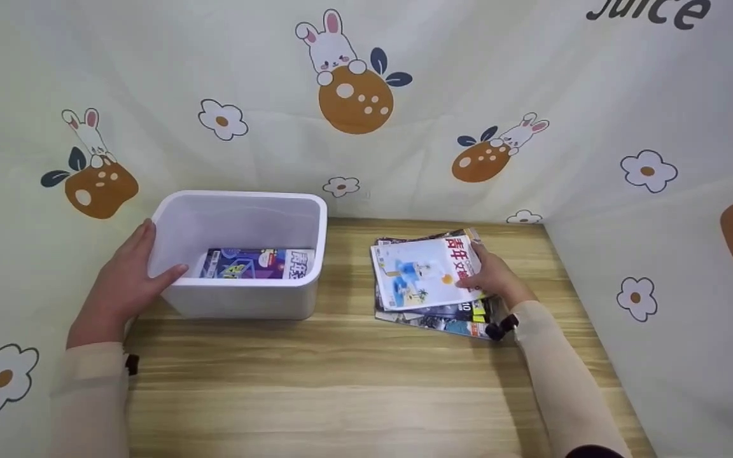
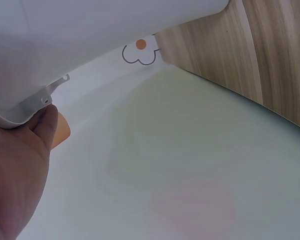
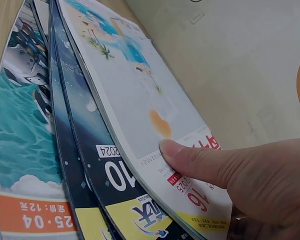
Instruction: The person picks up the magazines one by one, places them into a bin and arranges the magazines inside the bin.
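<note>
A white plastic bin (image 1: pixel 249 302) stands at the left on the wooden table, with a purple-blue magazine (image 1: pixel 255 264) lying inside. My left hand (image 1: pixel 121 280) grips the bin's left side, thumb over the front of the rim; in the left wrist view the fingertips hook under the rim's edge. To the right of the bin lies a loose pile of magazines (image 3: pixel 27 115). My right hand (image 1: pixel 500 277) pinches the white top magazine (image 1: pixel 420 273) at its right end. In the right wrist view the thumb (image 3: pixel 190 157) presses on its cover, while the other fingers are mostly hidden beneath.
Pale cloth walls (image 1: pixel 265 152) printed with rabbits, oranges and flowers enclose the table (image 1: pixel 315 388) at the back and both sides. The bin stands close to the left and back cloth. Dark bands sit around both wrists.
</note>
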A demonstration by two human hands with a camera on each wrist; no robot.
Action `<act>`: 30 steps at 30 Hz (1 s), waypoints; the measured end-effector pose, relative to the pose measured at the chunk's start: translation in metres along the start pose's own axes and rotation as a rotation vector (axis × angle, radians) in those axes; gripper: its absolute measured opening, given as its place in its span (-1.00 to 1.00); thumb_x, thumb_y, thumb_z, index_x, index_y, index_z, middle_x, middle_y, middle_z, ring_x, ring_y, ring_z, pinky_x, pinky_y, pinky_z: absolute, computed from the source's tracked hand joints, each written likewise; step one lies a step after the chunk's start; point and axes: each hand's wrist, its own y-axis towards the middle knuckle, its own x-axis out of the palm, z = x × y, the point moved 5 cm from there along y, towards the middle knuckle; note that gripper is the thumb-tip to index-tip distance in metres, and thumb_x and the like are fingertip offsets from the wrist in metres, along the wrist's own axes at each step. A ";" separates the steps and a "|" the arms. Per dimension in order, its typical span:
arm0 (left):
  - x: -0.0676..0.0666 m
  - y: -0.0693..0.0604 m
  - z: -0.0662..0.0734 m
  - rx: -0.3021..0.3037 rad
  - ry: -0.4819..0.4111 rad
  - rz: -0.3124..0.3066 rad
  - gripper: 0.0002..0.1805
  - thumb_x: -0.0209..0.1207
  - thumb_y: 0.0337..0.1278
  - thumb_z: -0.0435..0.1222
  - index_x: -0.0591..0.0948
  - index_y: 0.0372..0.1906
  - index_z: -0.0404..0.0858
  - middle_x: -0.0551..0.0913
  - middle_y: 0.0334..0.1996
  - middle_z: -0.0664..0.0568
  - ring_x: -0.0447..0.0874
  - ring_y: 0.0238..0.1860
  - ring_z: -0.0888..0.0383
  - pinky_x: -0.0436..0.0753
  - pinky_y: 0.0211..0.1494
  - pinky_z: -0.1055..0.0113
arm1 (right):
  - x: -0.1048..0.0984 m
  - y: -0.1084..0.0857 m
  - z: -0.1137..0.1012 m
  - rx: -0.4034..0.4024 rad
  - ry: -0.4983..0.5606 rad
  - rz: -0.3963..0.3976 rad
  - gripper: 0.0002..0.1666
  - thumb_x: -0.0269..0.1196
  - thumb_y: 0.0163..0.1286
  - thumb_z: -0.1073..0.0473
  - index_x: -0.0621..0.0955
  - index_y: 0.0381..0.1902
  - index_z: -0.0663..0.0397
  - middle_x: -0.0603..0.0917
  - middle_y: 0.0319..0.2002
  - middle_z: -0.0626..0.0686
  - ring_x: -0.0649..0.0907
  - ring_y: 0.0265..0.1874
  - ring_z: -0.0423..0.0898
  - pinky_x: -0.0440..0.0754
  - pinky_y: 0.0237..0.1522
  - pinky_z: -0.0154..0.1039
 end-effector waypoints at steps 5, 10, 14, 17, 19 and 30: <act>0.001 0.001 0.001 -0.005 0.004 -0.002 0.36 0.25 0.32 0.44 -0.22 0.85 -0.12 -0.19 0.83 -0.20 -0.14 0.76 -0.44 0.07 0.52 -0.68 | -0.003 0.001 -0.003 0.025 -0.026 0.021 0.56 0.72 0.23 0.05 -0.08 0.84 0.13 0.22 0.69 0.42 0.44 0.51 0.32 0.32 0.65 0.22; 0.001 0.000 0.001 -0.007 0.007 -0.007 0.36 0.26 0.33 0.43 -0.23 0.85 -0.12 -0.20 0.83 -0.21 -0.15 0.76 -0.45 0.05 0.52 -0.67 | -0.004 -0.002 -0.007 0.028 -0.022 0.055 0.51 0.73 0.21 0.13 -0.01 0.81 0.25 0.36 0.60 0.45 0.50 0.45 0.33 0.40 0.60 0.22; 0.001 0.000 0.000 -0.001 0.003 -0.005 0.35 0.27 0.34 0.42 -0.23 0.85 -0.10 -0.19 0.83 -0.19 -0.14 0.76 -0.45 0.06 0.52 -0.68 | -0.006 -0.006 -0.011 0.032 -0.093 0.104 0.39 0.72 0.21 0.15 0.13 0.74 0.42 0.42 0.53 0.52 0.53 0.43 0.39 0.42 0.59 0.24; 0.002 0.000 0.000 0.002 -0.009 -0.004 0.35 0.29 0.33 0.41 -0.24 0.86 -0.07 -0.19 0.83 -0.17 -0.13 0.75 -0.45 0.05 0.52 -0.69 | -0.008 -0.009 -0.014 0.047 -0.136 0.130 0.33 0.71 0.21 0.14 0.18 0.70 0.49 0.43 0.50 0.57 0.54 0.40 0.43 0.44 0.57 0.27; 0.002 0.000 -0.001 0.003 -0.016 -0.002 0.35 0.29 0.33 0.41 -0.24 0.86 -0.07 -0.19 0.83 -0.17 -0.13 0.76 -0.45 0.05 0.52 -0.68 | -0.008 -0.010 -0.015 0.048 -0.145 0.138 0.33 0.71 0.20 0.15 0.19 0.70 0.46 0.44 0.49 0.56 0.55 0.40 0.43 0.46 0.56 0.27; 0.002 0.001 -0.002 0.003 -0.014 0.004 0.32 0.24 0.38 0.40 -0.20 0.85 -0.14 -0.18 0.83 -0.21 -0.14 0.76 -0.44 0.05 0.53 -0.68 | -0.007 -0.003 0.006 -0.025 0.010 0.015 0.56 0.69 0.26 0.14 -0.15 0.86 -0.02 0.21 0.67 0.48 0.40 0.54 0.41 0.30 0.65 0.27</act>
